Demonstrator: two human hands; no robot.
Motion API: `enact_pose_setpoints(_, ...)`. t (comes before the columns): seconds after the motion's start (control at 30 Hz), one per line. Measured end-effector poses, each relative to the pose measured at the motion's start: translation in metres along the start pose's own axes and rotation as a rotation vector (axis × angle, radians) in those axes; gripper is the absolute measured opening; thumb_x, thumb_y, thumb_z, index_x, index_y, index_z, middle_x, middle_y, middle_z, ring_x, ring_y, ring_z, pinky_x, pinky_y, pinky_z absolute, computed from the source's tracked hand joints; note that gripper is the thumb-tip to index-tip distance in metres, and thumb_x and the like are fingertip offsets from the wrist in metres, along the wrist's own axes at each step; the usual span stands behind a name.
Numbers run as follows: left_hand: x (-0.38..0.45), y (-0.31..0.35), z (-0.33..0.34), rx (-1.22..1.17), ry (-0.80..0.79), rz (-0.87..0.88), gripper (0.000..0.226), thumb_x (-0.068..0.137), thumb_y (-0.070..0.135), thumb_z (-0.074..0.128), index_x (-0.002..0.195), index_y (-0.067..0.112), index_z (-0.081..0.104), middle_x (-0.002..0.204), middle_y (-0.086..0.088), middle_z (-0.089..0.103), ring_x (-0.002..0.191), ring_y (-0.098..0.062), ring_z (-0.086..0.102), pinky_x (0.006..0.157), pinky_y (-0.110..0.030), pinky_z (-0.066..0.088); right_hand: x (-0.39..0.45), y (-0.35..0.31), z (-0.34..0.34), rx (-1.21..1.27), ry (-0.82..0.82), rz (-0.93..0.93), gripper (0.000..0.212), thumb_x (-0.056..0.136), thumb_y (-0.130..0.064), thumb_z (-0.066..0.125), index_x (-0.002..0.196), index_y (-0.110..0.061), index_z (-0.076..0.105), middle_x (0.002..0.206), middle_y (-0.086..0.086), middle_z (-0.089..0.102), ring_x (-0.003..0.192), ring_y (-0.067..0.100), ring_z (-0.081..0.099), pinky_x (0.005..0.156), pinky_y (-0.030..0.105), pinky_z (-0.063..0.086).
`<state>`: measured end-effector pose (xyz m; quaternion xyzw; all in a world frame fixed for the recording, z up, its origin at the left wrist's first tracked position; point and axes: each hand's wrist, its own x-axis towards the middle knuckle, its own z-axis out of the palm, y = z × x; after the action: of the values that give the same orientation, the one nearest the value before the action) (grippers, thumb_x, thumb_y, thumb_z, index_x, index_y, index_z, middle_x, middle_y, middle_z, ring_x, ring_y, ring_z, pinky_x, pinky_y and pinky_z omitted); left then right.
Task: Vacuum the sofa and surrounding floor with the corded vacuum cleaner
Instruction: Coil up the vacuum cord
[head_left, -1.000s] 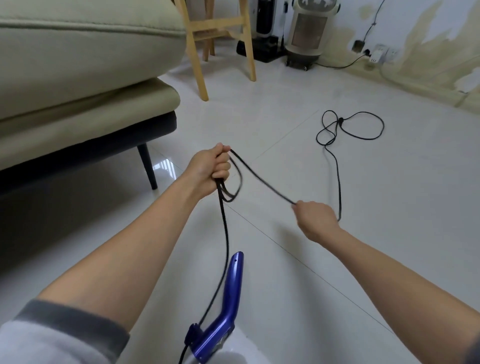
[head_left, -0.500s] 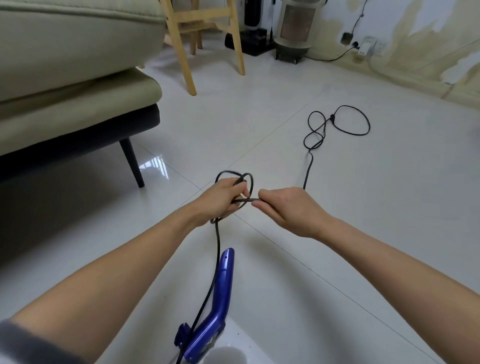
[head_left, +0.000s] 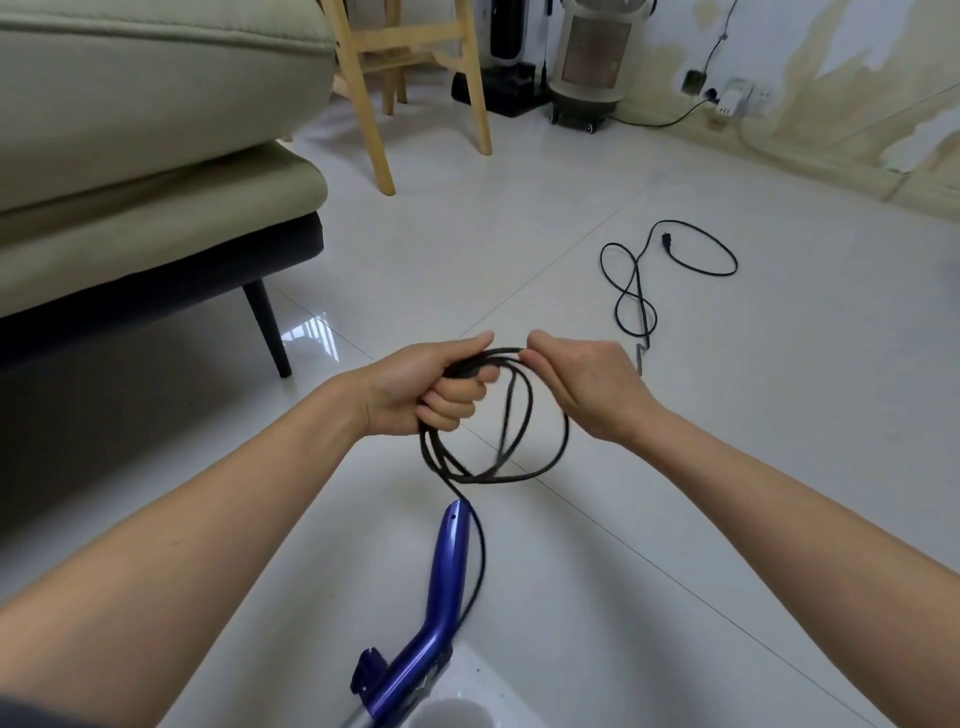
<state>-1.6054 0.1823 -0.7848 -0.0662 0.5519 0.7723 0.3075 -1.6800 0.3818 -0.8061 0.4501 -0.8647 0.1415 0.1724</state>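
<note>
My left hand (head_left: 434, 382) grips a bundle of loops of the vacuum's black cord (head_left: 545, 462); the loops hang below my fist. My right hand (head_left: 584, 387) pinches the cord at the top of the coil, close beside the left. The rest of the cord trails over the floor to its plug (head_left: 665, 240), which lies unplugged in a loose loop. The vacuum's purple handle (head_left: 449, 577) stands below my hands, with the cord running down along it. The pale green sofa (head_left: 145, 140) is at the left.
A wooden stool (head_left: 374, 98) stands behind the sofa's corner. A heater on wheels (head_left: 589, 57) and a black base stand by the far wall, near a wall socket (head_left: 735, 98). White tiled floor (head_left: 779, 441) stretches to the right.
My hands were spread apart with the cord stretched between them, then came together. The coil in my left hand has gained a loop, and the loose cord on the floor has drawn nearer.
</note>
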Motion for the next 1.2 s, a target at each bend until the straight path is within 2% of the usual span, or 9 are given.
enact_pose_setpoints(0.23, -0.001, 0.006, -0.024, -0.589, 0.110, 0.331, 0.032, 0.101, 0.030, 0.033, 0.075, 0.016, 0.044, 0.043, 0.008, 0.015, 0.041, -0.007, 0.005, 0.031, -0.016, 0.008, -0.031, 0.031, 0.033, 0.111, -0.177, 0.338, 0.033, 0.104, -0.036, 0.026, 0.081, -0.014, 0.034, 0.057, -0.002, 0.041, 0.052, 0.021, 0.038, 0.055, 0.036, 0.031)
enact_pose_setpoints(0.47, -0.005, -0.002, -0.064, -0.972, 0.142, 0.580, 0.036, 0.100, 0.025, 0.036, 0.068, 0.012, 0.048, 0.041, 0.005, 0.027, 0.040, -0.005, 0.008, 0.028, -0.019, 0.016, -0.060, 0.036, 0.060, -0.022, -0.552, 0.621, 0.048, 0.103, -0.048, 0.014, 0.078, -0.018, 0.042, 0.078, 0.001, 0.057, 0.080, 0.027, 0.054, 0.064, 0.034, 0.035)
enact_pose_setpoints(0.53, -0.008, -0.002, -0.066, -0.829, 0.244, 0.513, 0.037, 0.103, 0.027, 0.033, 0.072, 0.014, 0.046, 0.042, 0.007, 0.025, 0.035, -0.006, 0.010, 0.028, -0.018, 0.014, -0.057, 0.037, 0.057, -0.166, -0.529, 0.644, 0.044, 0.104, -0.043, 0.015, 0.083, -0.017, 0.045, 0.081, 0.003, 0.060, 0.080, 0.029, 0.056, 0.063, 0.033, 0.035)
enact_pose_setpoints(0.67, 0.006, -0.003, -0.045, -0.164, 0.502, 0.367, 0.031, 0.105, 0.023, 0.033, 0.076, 0.018, 0.040, 0.048, 0.008, 0.029, 0.038, -0.006, 0.023, 0.035, -0.015, 0.020, -0.030, 0.005, 0.050, -0.299, -0.439, 0.425, 0.019, 0.103, -0.023, 0.025, 0.103, -0.014, 0.042, 0.070, 0.005, 0.054, 0.060, 0.030, 0.044, 0.049, 0.033, 0.024)
enact_pose_setpoints(0.77, 0.016, -0.003, -0.029, -0.075, 0.634, 0.428, 0.026, 0.104, 0.019, 0.034, 0.079, 0.014, 0.040, 0.055, -0.003, 0.053, 0.048, -0.017, 0.049, 0.048, -0.022, 0.046, -0.017, -0.026, 0.046, -0.141, -0.385, 0.059, 0.022, 0.104, -0.029, 0.030, 0.089, -0.016, 0.038, 0.068, 0.003, 0.053, 0.059, 0.030, 0.041, 0.053, 0.033, 0.027)
enact_pose_setpoints(0.87, 0.017, -0.014, -0.023, 0.158, 0.592, 0.417, 0.025, 0.105, 0.022, 0.030, 0.084, 0.011, 0.038, 0.077, -0.018, 0.072, 0.073, -0.027, 0.071, 0.069, -0.029, 0.059, -0.017, -0.039, 0.036, 0.001, -0.229, -0.143, 0.028, 0.101, -0.033, 0.031, 0.078, -0.018, 0.033, 0.057, -0.007, 0.037, 0.048, 0.024, 0.031, 0.046, 0.029, 0.027)
enact_pose_setpoints(1.0, 0.017, -0.039, -0.008, 0.487, 0.553, 0.409, 0.027, 0.105, 0.023, 0.032, 0.082, 0.011, 0.042, 0.060, 0.001, 0.067, 0.056, -0.010, 0.064, 0.058, -0.020, 0.050, -0.021, -0.048, 0.024, 0.093, -0.125, -0.227, 0.019, 0.098, -0.030, 0.031, 0.101, -0.018, 0.045, 0.063, -0.005, 0.055, 0.047, 0.021, 0.040, 0.045, 0.025, 0.026)
enact_pose_setpoints(1.07, 0.017, -0.048, -0.003, 0.545, 0.521, 0.401, 0.028, 0.105, 0.024, 0.033, 0.081, 0.012, 0.042, 0.048, 0.002, 0.056, 0.042, -0.013, 0.050, 0.049, -0.023, 0.042, -0.022, -0.053, 0.022, 0.117, -0.061, -0.253, 0.006, 0.096, -0.027, 0.038, 0.091, -0.023, 0.037, 0.061, -0.009, 0.054, 0.045, 0.016, 0.039, 0.045, 0.021, 0.023)
enact_pose_setpoints(1.2, 0.013, -0.047, -0.011, 0.471, 0.524, 0.367, 0.028, 0.103, 0.024, 0.035, 0.079, 0.013, 0.042, 0.046, 0.002, 0.042, 0.039, -0.012, 0.032, 0.043, -0.022, 0.031, -0.026, -0.037, 0.024, 0.036, -0.082, -0.208, 0.024, 0.099, -0.036, 0.031, 0.080, -0.021, 0.034, 0.060, -0.011, 0.039, 0.047, 0.019, 0.032, 0.043, 0.025, 0.026)
